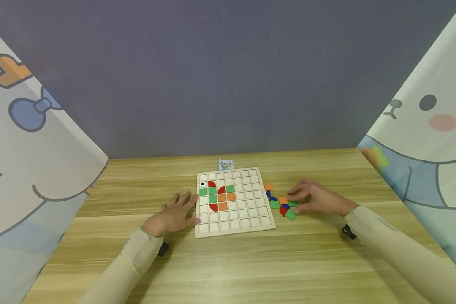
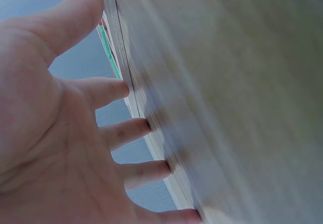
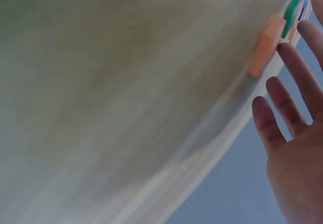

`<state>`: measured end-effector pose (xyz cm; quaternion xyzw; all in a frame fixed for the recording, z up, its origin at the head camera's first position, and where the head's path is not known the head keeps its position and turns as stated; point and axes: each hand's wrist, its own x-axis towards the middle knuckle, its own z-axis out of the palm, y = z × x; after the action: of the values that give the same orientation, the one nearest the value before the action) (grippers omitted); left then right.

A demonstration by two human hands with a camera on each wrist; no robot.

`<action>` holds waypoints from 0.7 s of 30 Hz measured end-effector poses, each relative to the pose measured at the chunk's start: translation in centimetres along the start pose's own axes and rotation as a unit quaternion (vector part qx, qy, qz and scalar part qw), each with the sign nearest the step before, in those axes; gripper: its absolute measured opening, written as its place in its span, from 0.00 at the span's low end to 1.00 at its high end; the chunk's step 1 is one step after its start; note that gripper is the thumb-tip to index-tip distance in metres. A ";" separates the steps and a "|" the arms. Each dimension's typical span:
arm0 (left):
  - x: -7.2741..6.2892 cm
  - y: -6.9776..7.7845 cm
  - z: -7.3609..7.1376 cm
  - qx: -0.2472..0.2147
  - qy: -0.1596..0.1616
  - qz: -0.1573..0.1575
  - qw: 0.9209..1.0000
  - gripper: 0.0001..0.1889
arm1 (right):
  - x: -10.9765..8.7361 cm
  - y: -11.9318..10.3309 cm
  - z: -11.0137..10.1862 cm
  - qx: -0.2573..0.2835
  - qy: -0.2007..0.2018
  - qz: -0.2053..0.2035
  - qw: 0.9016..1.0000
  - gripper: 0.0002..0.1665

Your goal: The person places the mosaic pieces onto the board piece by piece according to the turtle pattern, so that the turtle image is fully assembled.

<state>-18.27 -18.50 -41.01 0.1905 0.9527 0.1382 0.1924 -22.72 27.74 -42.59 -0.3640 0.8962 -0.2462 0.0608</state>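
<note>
A pale wooden grid board (image 1: 247, 214) lies on the table. In its left part sit a white tile with a black dot (image 1: 203, 184) and several green, red and orange tiles (image 1: 222, 197). My left hand (image 1: 172, 215) is spread beside the board, thumb and index fingertip at its left edge; the left wrist view shows the fingertips down at the tabletop. Right of the board, my right hand (image 1: 317, 198) reaches over loose tiles, thumb and fingertips apart around a green tile (image 1: 293, 204). An orange tile (image 3: 267, 46) lies by its fingertips in the right wrist view.
Loose orange, blue, green and red tiles, among them a green square (image 1: 275, 204), lie against and near the board's right edge. A small printed card (image 1: 226, 164) rests behind the board. A grey panel (image 1: 232, 84) rises at the table's back, with cartoon-printed sheets on both sides.
</note>
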 end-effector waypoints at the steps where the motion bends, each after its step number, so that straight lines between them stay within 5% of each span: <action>1: 0.0 0.0 0.0 0.001 0.000 0.000 1.000 0.42 | -0.1 0.1 0.0 0.000 0.002 0.000 1.000 0.28; 21: 0.0 -0.1 0.4 0.005 0.002 -0.002 1.000 0.42 | 1.4 -0.9 0.3 -0.051 0.057 0.023 0.997 0.11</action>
<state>-18.20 -18.54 -41.39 0.1891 0.9541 0.1337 0.1897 -23.08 26.12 -42.33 -0.3308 0.9179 -0.2190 -0.0036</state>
